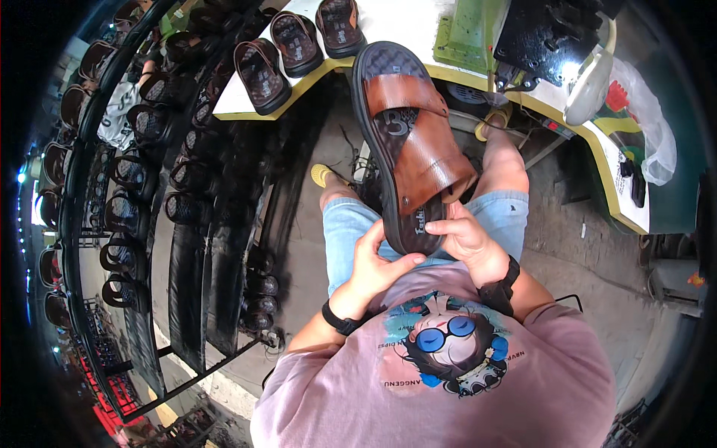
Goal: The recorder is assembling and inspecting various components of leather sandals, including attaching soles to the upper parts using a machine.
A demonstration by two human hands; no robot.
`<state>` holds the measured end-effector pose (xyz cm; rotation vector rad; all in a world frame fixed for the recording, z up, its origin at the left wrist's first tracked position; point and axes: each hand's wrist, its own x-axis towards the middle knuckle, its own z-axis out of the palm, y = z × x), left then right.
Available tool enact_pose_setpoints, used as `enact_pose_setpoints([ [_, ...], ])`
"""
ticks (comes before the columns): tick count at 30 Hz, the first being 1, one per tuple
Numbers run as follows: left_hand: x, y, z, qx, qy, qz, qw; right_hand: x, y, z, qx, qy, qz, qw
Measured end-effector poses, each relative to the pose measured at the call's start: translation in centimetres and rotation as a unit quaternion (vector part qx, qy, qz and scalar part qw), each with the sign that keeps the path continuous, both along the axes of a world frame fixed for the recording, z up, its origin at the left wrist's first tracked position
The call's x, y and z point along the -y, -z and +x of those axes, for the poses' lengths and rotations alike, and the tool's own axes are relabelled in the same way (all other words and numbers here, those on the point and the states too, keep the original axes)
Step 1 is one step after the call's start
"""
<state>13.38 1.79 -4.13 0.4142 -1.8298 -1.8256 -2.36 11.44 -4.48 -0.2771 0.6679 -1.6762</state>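
Observation:
A brown leather sandal point(424, 153) with a dark sole is held up over my lap, its toe pointing away from me and its heel near my body. My left hand point(379, 261) cups the left side of the heel, thumb along the heel's near edge. On the heel's right side, my right hand point(469, 240) grips with the thumb laid on the footbed and the fingers mostly hidden beneath. The straps cross the front of the sandal, and a loose strap end curves near my right fingers.
Three more sandals point(296, 43) stand on the yellow-edged white table point(399, 16) ahead. A black rack point(187, 276) full of sandals runs along the left. At the right are a black machine point(549, 41), a white lamp point(591, 86) and a clear plastic bag point(657, 142).

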Motion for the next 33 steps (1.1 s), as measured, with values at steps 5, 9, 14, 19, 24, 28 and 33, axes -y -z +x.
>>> enact_pose_setpoints([
  [5, 0.0, -0.3, -0.6, -0.017, -0.001, 0.052, 0.998, 0.4, -0.6, 0.2, -0.005, 0.017, -0.013, 1.000],
  [9, 0.0, -0.7, -1.8, -0.027, -0.015, 0.152, 0.988, 0.8, -0.9, -0.1, -0.035, 0.062, -0.026, 0.997],
  [14, 6.0, -1.7, -8.9, -0.040, -0.036, 0.217, 0.975, 0.7, -0.8, -4.3, -0.223, 0.079, 0.057, 0.970],
  [19, 15.8, -0.9, -18.7, -0.011, -0.104, 0.389, 0.915, 2.1, -3.0, -3.8, -0.315, 0.059, 0.087, 0.943],
  [24, 15.2, -1.9, -18.7, 0.008, -0.098, 0.241, 0.966, 1.8, -3.2, -5.6, -0.345, 0.076, 0.117, 0.928],
  [28, 21.8, -5.1, -14.0, -0.025, -0.362, -0.194, 0.911, 6.2, -2.9, -8.6, -0.435, 0.150, 0.128, 0.878],
  [33, 36.0, -4.0, -13.2, 0.352, -0.422, -0.352, 0.757, 22.4, -7.0, -12.3, -0.726, 0.324, 0.107, 0.597],
])
